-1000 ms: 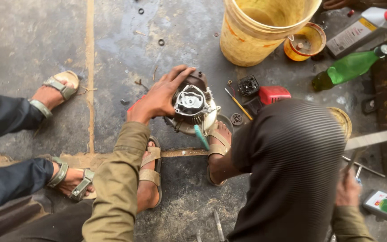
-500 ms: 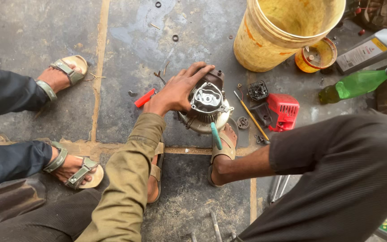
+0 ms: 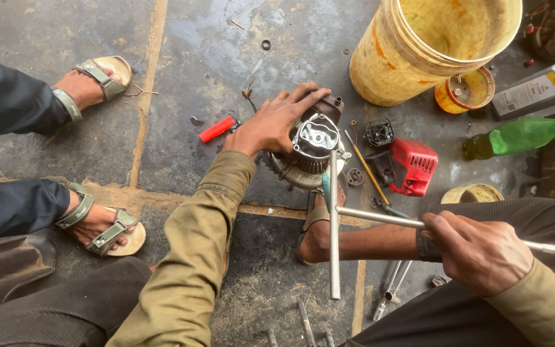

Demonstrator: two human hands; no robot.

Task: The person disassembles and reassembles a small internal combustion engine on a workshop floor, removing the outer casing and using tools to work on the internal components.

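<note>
A small metal engine [image 3: 313,149] sits on the stone floor between my sandalled feet. My left hand [image 3: 276,119] rests on its top left side and steadies it. My right hand [image 3: 480,252] is closed around the long bar of a silver T-handle wrench [image 3: 334,218], held low at the right; the wrench's crossbar points toward the engine. A red plastic engine cover [image 3: 415,166] and a black part [image 3: 379,132] lie just right of the engine.
A large yellow bucket [image 3: 380,64] stands at the top right, with a small yellow tub [image 3: 464,93], a green bottle [image 3: 515,136] and a grey canister [image 3: 534,90] near it. Another person's sandalled feet [image 3: 94,77] are at the left. A red-handled tool [image 3: 216,128] and loose rods [image 3: 390,295] lie about.
The view has swung back from my knee to the floor. My right hand has come into sight holding the T-handle wrench. My left hand stays on the engine.
</note>
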